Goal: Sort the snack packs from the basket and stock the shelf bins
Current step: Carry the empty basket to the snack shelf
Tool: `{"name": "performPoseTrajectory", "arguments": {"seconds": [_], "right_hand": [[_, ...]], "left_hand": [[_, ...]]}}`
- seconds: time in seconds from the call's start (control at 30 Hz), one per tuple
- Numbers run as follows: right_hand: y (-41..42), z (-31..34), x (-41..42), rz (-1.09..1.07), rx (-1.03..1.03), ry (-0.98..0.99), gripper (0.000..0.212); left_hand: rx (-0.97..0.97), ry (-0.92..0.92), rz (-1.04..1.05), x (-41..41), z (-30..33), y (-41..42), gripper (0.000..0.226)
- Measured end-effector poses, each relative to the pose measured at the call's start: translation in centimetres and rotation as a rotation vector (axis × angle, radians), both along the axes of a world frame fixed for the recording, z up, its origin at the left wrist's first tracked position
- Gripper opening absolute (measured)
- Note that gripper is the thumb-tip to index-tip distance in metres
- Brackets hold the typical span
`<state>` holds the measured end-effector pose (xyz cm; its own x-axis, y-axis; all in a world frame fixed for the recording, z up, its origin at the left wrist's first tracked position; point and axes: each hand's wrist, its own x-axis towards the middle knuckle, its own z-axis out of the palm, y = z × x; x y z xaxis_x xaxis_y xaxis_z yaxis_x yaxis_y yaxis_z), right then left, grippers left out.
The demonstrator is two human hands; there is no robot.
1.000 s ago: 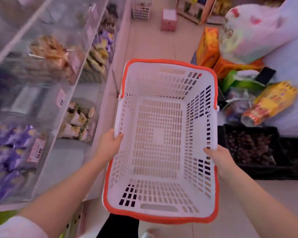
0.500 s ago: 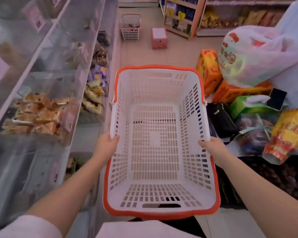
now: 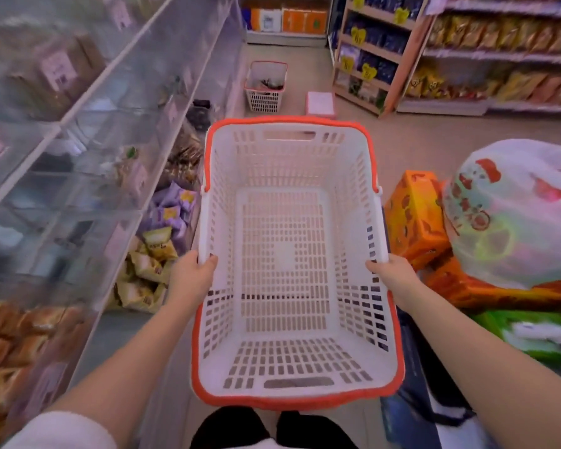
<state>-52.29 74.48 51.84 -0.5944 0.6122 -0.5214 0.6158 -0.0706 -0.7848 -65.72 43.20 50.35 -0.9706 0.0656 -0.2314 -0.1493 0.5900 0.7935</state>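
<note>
In the shop aisle I hold the basket (image 3: pixel 285 254), now bare of packs, left hand (image 3: pixel 191 275) and right hand (image 3: pixel 394 273) curled over its side rims beside the stocked shelf bins (image 3: pixel 162 222), sorting apparently done.

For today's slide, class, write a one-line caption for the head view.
Left hand and right hand grip an empty white basket beside clear snack bins.

The basket (image 3: pixel 292 254) is held between the left hand (image 3: pixel 191 273) and right hand (image 3: pixel 392 273), each gripping a side rim. Shelf bins (image 3: pixel 88 176) run along its left; a plastic bag (image 3: pixel 512 215) lies right, atop cartons (image 3: pixel 412 215). A second basket (image 3: pixel 265 87) stands on the floor ahead.
</note>
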Motion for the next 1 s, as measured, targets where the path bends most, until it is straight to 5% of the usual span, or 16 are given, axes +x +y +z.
{"name": "performPoseTrajectory", "arguments": {"seconds": [0.3,0.57,1.0], "right_hand": [[8.9,-1.9,-17.5,-0.004,-0.012,-0.047,0.028],[15.6,-3.5,-34.7,-0.078,-0.045,-0.143,0.008],[31.0,-5.6,-60.7,-0.114,-0.103,-0.040,0.017]], "left_hand": [[-0.063,0.037,0.018,-17.8,-1.4,8.6,0.026],[-0.072,-0.004,-0.076,-36.5,-1.2,16.4,0.018],[-0.136,-0.008,-0.037,-60.4,-0.8,31.4,0.019]]}}
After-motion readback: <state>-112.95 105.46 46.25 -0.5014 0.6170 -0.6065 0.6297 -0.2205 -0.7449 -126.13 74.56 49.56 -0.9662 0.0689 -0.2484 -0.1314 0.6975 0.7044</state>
